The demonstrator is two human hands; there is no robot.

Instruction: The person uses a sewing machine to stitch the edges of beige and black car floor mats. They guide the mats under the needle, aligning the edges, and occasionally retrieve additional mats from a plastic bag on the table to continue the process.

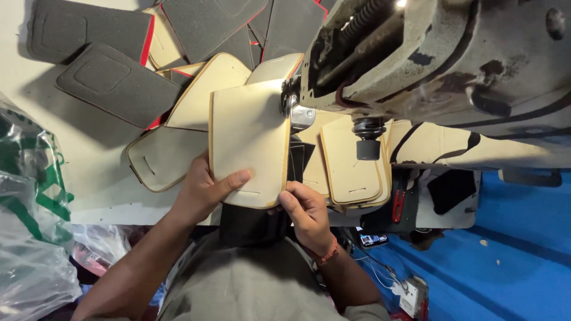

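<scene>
Both hands hold one cream panel (248,142) with a stitched border, flat and rounded at its near corners. Left hand (202,190) lies under its near-left edge with the thumb pressed across the face; right hand (306,214) pinches the near-right corner. The panel's far end sits at the sewing machine (428,59), beside the needle area, over the counter (89,154). It looks light and semi-stiff, bending a little but keeping its shape, so gripping the edges near the seam should steer it well. More cream panels (351,163) and grey padded pieces (119,83) lie spread towards the counter's far edge.
</scene>
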